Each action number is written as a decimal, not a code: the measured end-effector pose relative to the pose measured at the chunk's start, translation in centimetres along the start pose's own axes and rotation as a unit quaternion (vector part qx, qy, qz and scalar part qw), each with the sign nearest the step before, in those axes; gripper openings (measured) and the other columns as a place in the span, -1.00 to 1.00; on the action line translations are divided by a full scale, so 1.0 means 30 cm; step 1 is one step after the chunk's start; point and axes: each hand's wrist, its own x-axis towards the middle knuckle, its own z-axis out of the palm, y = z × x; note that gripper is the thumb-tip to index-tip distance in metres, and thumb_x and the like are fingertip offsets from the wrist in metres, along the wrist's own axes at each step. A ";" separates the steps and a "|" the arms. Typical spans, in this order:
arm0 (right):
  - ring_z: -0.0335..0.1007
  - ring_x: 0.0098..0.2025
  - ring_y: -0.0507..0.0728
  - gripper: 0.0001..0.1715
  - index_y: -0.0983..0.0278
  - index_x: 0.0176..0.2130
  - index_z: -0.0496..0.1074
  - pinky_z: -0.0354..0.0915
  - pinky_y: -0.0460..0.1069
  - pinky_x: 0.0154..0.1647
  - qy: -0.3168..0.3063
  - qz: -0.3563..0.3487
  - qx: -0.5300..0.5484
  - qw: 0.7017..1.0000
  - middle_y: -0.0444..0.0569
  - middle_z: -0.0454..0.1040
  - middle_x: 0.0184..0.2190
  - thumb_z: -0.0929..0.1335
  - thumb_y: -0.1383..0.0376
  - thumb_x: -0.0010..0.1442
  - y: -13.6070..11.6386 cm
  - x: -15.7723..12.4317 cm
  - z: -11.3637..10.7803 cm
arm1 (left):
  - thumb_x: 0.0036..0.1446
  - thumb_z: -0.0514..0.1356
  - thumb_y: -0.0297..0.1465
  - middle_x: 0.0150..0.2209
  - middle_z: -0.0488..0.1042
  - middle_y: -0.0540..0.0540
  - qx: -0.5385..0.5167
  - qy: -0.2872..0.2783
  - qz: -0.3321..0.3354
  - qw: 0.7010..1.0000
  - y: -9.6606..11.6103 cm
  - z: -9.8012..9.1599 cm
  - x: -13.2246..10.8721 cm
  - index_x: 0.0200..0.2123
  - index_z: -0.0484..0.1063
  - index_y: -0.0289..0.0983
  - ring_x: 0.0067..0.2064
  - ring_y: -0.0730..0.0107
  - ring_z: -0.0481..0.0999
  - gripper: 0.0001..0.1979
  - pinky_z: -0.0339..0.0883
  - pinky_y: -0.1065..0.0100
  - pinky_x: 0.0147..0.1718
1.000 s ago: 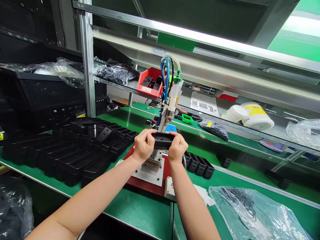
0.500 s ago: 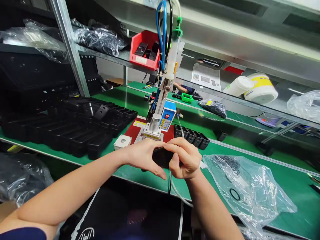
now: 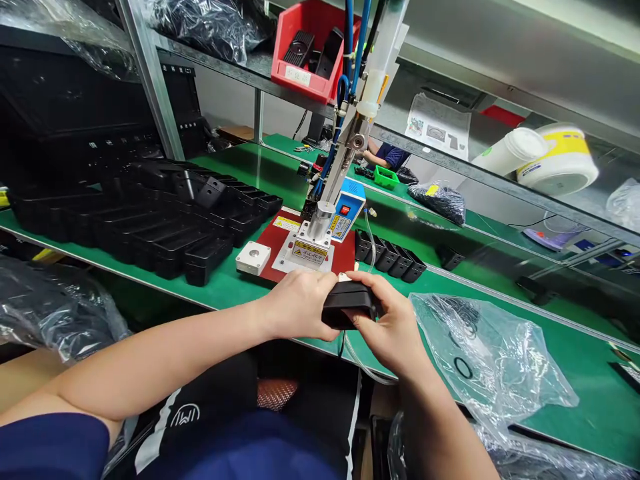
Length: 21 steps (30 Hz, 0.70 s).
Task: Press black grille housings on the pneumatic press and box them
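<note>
- The black casing (image 3: 350,298) is a small, oblong block, dark all over, with a soft sheen along its upper face and rounded corners.
- I can make out a line running lengthwise along its near side, and the part below it looks darker; fingers hide both ends, so I can't see its full outline.
- It's held up in the air at the near edge of the green bench (image 3: 590,353), in front of the red base (image 3: 270,250) of the bench press (image 3: 320,223).
- The left hand (image 3: 303,303) is closed around one end, thumb low and fingers over the top.
- The right hand (image 3: 393,317) grips the other end, thumb at the lower edge, index finger along the top.
- Over to the left, a crowd of black housings (image 3: 165,247) with a similar smooth, dark finish lies packed together.
- Right of the press, a short row of black blocks (image 3: 387,257) stands side by side, near a clear plastic bag (image 3: 510,373).
</note>
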 end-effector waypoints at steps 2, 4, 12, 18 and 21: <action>0.47 -0.17 0.13 -0.58 0.16 -0.08 0.42 0.39 0.01 -0.19 0.003 0.012 0.008 1.000 -0.08 0.53 -0.19 0.35 0.45 0.04 0.006 -0.013 0.010 | -0.19 0.30 -0.25 -0.33 0.56 -0.14 0.020 0.008 0.018 1.000 -0.003 0.013 -0.010 -0.21 0.36 -0.28 -0.31 0.08 0.57 -0.57 0.42 0.20 -0.35; 0.46 -0.16 0.14 -0.58 0.16 -0.11 0.42 0.38 0.01 -0.16 0.013 0.012 0.007 1.000 -0.09 0.52 -0.19 0.33 0.47 0.01 0.015 -0.025 0.030 | -0.18 0.29 -0.26 -0.33 0.55 -0.15 0.032 0.019 0.024 0.999 -0.010 0.034 -0.022 -0.22 0.36 -0.28 -0.31 0.09 0.57 -0.59 0.42 0.20 -0.34; 0.43 -0.24 0.10 -0.56 0.20 -0.15 0.43 0.35 -0.02 -0.23 0.011 0.048 0.037 0.998 -0.11 0.52 -0.26 0.30 0.49 -0.06 0.046 -0.086 0.102 | -0.22 0.32 -0.26 -0.36 0.54 -0.13 0.020 -0.018 -0.013 1.000 -0.037 0.109 -0.081 -0.32 0.35 -0.26 -0.33 0.09 0.56 -0.64 0.44 0.17 -0.32; 0.43 -0.24 0.11 -0.58 0.21 -0.18 0.48 0.33 -0.02 -0.23 -0.008 0.116 0.077 0.990 -0.11 0.53 -0.27 0.33 0.46 -0.09 0.036 -0.077 0.080 | -0.21 0.32 -0.24 -0.37 0.51 -0.10 -0.030 -0.032 -0.043 0.998 -0.007 0.104 -0.087 -0.31 0.36 -0.28 -0.33 0.14 0.54 -0.63 0.42 0.19 -0.33; 0.43 -0.25 0.10 -0.60 0.21 -0.20 0.50 0.32 -0.04 -0.23 -0.009 0.175 0.116 0.978 -0.13 0.53 -0.28 0.38 0.44 -0.11 0.047 -0.070 0.064 | -0.18 0.35 -0.21 -0.32 0.51 -0.09 -0.091 -0.049 -0.069 0.992 0.004 0.087 -0.074 -0.22 0.40 -0.29 -0.28 0.16 0.54 -0.56 0.42 0.20 -0.28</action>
